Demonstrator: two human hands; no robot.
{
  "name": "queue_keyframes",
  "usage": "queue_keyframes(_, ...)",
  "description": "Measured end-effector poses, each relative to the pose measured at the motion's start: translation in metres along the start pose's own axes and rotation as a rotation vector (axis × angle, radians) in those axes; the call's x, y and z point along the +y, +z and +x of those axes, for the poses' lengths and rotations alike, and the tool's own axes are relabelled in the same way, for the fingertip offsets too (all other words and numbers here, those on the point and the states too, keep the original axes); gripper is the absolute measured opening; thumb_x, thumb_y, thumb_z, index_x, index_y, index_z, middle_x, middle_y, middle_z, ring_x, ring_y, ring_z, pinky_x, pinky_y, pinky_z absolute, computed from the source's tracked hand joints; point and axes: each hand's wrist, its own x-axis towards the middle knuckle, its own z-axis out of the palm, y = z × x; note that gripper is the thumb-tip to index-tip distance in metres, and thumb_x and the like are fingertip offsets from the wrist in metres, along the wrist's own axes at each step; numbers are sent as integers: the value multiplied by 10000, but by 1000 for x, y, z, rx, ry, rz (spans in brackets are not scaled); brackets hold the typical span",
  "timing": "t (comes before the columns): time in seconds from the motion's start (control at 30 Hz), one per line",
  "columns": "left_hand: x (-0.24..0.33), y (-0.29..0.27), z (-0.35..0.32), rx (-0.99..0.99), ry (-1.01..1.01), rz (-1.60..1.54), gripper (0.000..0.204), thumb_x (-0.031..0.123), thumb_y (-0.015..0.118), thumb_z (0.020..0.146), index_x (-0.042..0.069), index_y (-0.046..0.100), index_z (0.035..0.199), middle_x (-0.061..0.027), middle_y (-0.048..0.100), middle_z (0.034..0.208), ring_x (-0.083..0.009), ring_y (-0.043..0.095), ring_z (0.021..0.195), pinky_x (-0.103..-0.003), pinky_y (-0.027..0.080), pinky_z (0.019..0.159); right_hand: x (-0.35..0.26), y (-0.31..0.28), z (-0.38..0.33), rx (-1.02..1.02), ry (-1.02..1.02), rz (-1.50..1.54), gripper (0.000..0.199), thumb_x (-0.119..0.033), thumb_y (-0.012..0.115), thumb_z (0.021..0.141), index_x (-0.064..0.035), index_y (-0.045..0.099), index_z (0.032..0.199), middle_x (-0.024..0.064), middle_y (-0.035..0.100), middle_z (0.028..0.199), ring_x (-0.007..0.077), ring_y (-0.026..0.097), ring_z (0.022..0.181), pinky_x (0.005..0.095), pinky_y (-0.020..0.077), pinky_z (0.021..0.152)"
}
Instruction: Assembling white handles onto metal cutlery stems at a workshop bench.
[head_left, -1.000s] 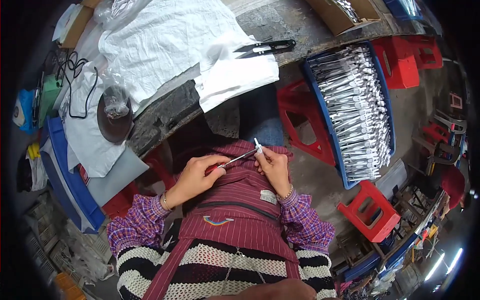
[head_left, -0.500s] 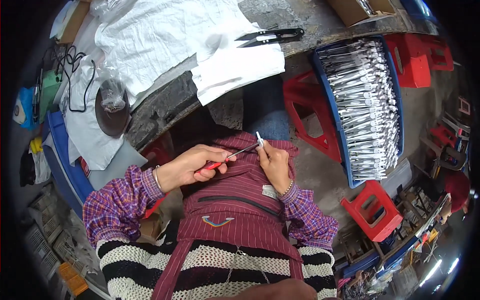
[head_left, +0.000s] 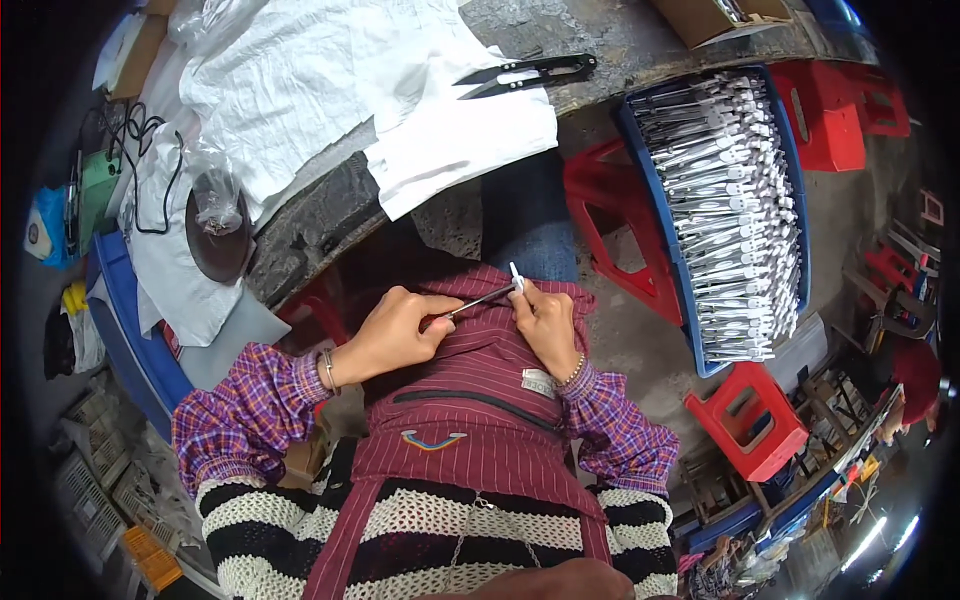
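Over my lap, my left hand is closed, pinching the near end of a thin metal rod between thumb and fingertips. No red handle shows at this hand now. The rod slants up to the right toward a small white plastic piece, which my right hand grips between thumb and fingers. How the rod meets the white piece is hidden by the fingertips. Both hands are just above a maroon pinstriped apron.
A blue tray full of thin metal pieces with white ends stands at right, near red stools. Black thread snips lie on white cloth on the worn table. A dark oval object sits at left.
My left hand has turned and its fingers have shifted; the red handle seen in it earlier no longer shows. My right hand keeps its hold on the white piece.
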Motion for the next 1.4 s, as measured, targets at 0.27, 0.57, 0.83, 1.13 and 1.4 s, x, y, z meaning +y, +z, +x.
queue_keyframes(0.27,7,2,-6,53,104,154,262,86,600,772,-5,662,1010,-228,632,751,-304,652,628,-329,504,585,9,6,-2,78,-69,-9,139,-72,623,808,39,663,883,223,496,537,259,543,401,349,356,398)
queue_keyframes(0.57,-3,-2,-9,77,245,162,287,91,580,792,14,634,1063,-186,653,806,-289,646,671,-336,503,624,-4,-16,-3,-193,339,404,179,-136,571,875,12,670,895,67,590,550,125,553,437,254,440,435)
queue_keyframes(0.83,-18,37,-14,84,28,-650,206,88,512,900,15,518,1093,-5,536,802,-63,492,645,-201,408,584,-22,-28,-8,-28,230,797,266,-25,549,890,43,565,1146,18,573,893,95,581,769,220,523,622)
queue_keyframes(1.13,-4,66,14,264,264,-570,326,-40,622,787,10,504,1087,-22,557,960,-76,558,874,-219,454,777,-45,-29,-20,46,258,849,180,17,621,821,47,656,996,-18,561,865,60,542,793,193,427,724)
queue_keyframes(1.4,2,61,15,278,245,-511,342,-45,636,751,-3,519,1070,-37,578,950,-86,563,857,-226,461,780,-42,-22,-20,10,293,909,206,57,613,807,54,637,1012,21,595,910,100,602,793,219,489,720)
